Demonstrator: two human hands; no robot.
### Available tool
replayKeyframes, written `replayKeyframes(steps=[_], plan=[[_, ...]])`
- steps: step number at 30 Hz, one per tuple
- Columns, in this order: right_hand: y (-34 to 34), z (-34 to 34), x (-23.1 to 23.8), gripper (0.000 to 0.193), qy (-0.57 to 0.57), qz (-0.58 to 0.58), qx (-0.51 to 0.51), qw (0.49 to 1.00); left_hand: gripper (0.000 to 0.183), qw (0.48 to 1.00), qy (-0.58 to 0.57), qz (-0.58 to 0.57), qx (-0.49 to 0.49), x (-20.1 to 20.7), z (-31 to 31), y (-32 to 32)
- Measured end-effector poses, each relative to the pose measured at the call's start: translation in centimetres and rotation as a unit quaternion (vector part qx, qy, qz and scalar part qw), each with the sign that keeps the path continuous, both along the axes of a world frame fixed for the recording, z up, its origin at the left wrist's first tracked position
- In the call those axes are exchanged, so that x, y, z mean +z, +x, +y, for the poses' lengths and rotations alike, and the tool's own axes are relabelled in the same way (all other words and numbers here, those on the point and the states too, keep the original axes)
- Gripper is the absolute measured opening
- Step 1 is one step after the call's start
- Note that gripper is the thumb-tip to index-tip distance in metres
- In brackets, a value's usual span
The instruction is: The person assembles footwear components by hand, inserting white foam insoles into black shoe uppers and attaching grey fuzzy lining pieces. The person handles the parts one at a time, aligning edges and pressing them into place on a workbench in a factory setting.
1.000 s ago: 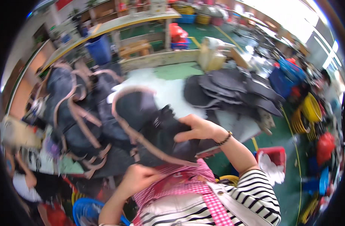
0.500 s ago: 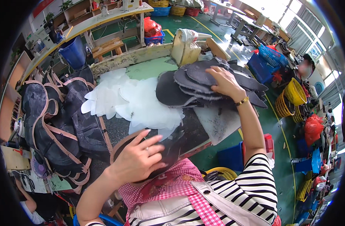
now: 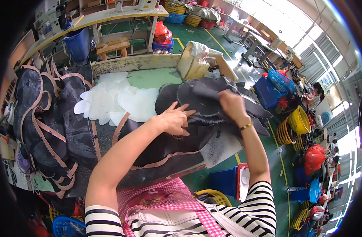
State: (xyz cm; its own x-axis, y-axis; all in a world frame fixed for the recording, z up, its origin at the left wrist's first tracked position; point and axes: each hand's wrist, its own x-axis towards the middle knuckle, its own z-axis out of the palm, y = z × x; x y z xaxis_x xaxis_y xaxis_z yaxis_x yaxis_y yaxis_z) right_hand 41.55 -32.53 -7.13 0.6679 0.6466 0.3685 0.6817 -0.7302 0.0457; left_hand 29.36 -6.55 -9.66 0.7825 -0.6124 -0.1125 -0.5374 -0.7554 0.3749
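Observation:
My left hand (image 3: 176, 119) rests with fingers spread on a black sheet piece with a tan zigzag edge (image 3: 175, 144), beside the near side of a pile of dark grey, sole-shaped pieces (image 3: 189, 96). My right hand (image 3: 233, 104) is over that pile, smeared by motion. Its fingers are closed on one dark sole-shaped piece (image 3: 206, 91), which is blurred too. White translucent cut pieces (image 3: 105, 100) overlap to the left of the pile. More black pieces with tan edging (image 3: 46, 114) lie heaped at the table's left end.
A yellowish block with a plastic cover (image 3: 190, 61) stands at the table's far edge. A smudged pale sheet (image 3: 220, 150) lies at the right edge. Blue bin (image 3: 223, 181) and yellow basket (image 3: 212, 197) sit below. A person (image 3: 316, 96) is at the far right.
My left hand has moved right and away from me, with a tan-edged black piece now spread under it. My right hand has drawn slightly nearer and now holds a dark piece.

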Motion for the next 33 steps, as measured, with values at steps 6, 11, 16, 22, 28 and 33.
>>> replayKeyframes(steps=[6, 11, 16, 22, 28, 33], plan=[[3.7, -12.9, 11.6, 0.021, 0.383, -0.322, -0.185, 0.846, 0.034, 0.992, -0.060, -0.107, -0.005, -1.2, -0.2, -0.8], [-6.3, -3.7, 16.5, 0.025, 0.359, -0.225, -0.099, 0.900, 0.029, 0.988, -0.005, -0.140, -0.072, 3.4, 0.7, -8.7], [-16.9, 9.0, 6.6, 0.022, 0.217, 0.034, 0.047, 0.974, 0.010, 0.995, 0.046, -0.043, -0.077, 14.6, 2.0, -23.3], [-29.2, 20.3, -6.4, 0.023, 0.133, 0.426, 0.308, 0.840, 0.012, 0.977, 0.128, 0.169, 0.010, 17.2, 3.3, -29.4], [-24.0, 12.0, -4.9, 0.076, 0.174, 0.817, 0.453, 0.312, 0.019, 0.953, 0.125, 0.269, 0.064, 15.6, 5.5, -29.8], [-24.4, 6.2, 0.8, 0.042, 0.319, 0.701, 0.197, 0.607, 0.024, 0.966, 0.156, 0.171, 0.115, 15.6, 6.1, -21.8]])
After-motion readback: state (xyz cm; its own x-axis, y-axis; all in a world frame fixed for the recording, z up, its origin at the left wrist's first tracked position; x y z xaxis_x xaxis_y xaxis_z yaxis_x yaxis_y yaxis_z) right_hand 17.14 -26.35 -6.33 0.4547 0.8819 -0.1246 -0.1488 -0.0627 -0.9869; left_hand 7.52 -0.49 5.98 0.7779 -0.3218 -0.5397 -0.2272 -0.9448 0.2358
